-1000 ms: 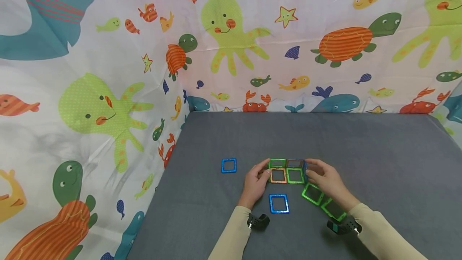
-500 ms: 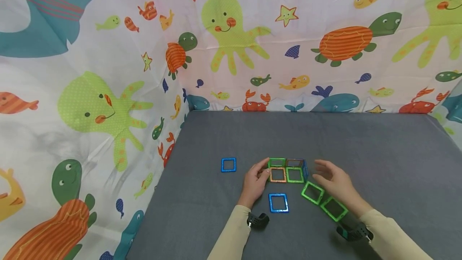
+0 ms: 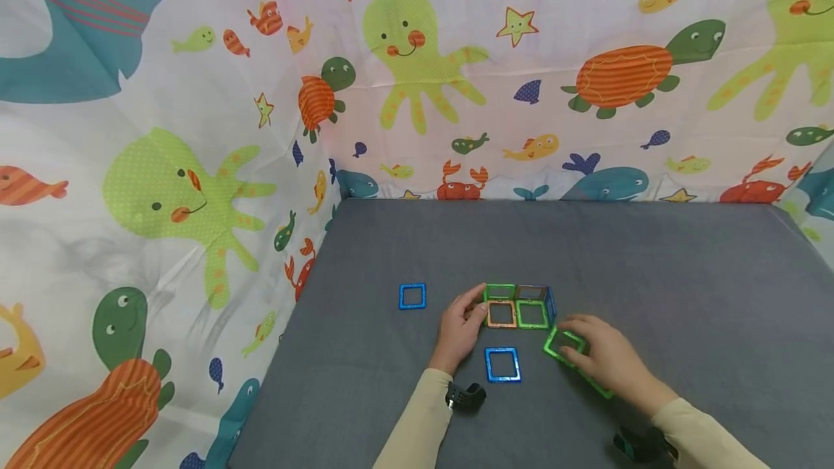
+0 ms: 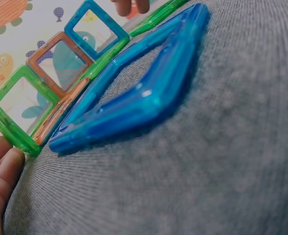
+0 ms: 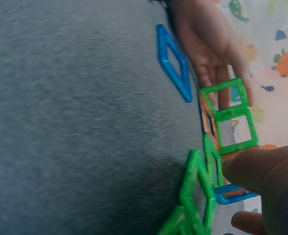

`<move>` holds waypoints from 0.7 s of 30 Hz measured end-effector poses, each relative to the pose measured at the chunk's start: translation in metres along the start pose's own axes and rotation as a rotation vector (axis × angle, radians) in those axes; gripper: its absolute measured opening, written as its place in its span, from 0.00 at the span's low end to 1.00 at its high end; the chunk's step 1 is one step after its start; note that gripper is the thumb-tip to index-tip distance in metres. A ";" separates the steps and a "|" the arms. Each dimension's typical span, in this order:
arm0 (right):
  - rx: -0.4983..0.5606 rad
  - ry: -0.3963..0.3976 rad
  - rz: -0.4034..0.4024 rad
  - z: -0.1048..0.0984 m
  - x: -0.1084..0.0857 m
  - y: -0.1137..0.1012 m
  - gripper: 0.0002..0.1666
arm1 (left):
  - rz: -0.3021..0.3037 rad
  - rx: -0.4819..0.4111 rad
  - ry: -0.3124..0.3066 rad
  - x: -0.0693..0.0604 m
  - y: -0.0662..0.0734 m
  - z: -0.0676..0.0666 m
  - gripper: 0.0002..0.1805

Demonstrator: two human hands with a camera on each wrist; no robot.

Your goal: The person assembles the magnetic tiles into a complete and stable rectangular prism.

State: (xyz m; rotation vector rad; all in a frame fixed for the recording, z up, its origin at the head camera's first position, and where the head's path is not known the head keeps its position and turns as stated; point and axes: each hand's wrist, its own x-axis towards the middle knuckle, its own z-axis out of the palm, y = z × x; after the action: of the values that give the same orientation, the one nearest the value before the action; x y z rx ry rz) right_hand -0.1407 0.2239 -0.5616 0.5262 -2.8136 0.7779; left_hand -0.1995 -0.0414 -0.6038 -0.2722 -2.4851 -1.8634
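A partly built structure of magnetic tiles stands mid-table. Its base is an orange tile (image 3: 502,325) and a green tile (image 3: 533,325), with green, brown and blue (image 4: 96,52) tiles upright around it. My left hand (image 3: 459,329) rests its extended fingers against the upright green tile (image 4: 2,122) at the left end. Over a pair of flat green tiles (image 3: 551,350) at the structure's lower right hovers my right hand (image 3: 615,360). Its fingers and thumb are apart and bent loosely above the nearest tile; no contact is plain, and the hand partly covers the pair.
One loose blue tile (image 3: 503,381) lies in front of the structure, close to the left wrist. Another blue tile (image 3: 413,307) lies farther left on the grey table (image 3: 391,396). A sea-animal cloth (image 3: 430,165) hangs behind and at the left.
The right hand has let go of the upright blue tile at the right end, drawn back, and come over the flat green tiles. My left hand stays where it was.
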 end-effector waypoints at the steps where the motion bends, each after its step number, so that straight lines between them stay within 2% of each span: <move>1: -0.014 -0.004 -0.008 0.001 -0.001 0.001 0.19 | -0.002 -0.001 0.000 0.000 0.000 0.000 0.22; 9: -0.091 0.002 -0.085 0.012 -0.004 0.005 0.20 | -0.033 0.015 -0.002 0.001 0.000 0.000 0.22; 21: -0.163 -0.032 -0.100 0.012 -0.004 0.003 0.20 | -0.008 -0.009 0.003 0.002 -0.001 0.001 0.22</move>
State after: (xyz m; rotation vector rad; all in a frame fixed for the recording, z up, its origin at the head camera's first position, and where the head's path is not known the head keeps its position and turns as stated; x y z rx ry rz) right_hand -0.1385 0.2212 -0.5738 0.6505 -2.8217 0.5204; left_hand -0.2013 -0.0400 -0.6046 -0.2596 -2.4804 -1.8772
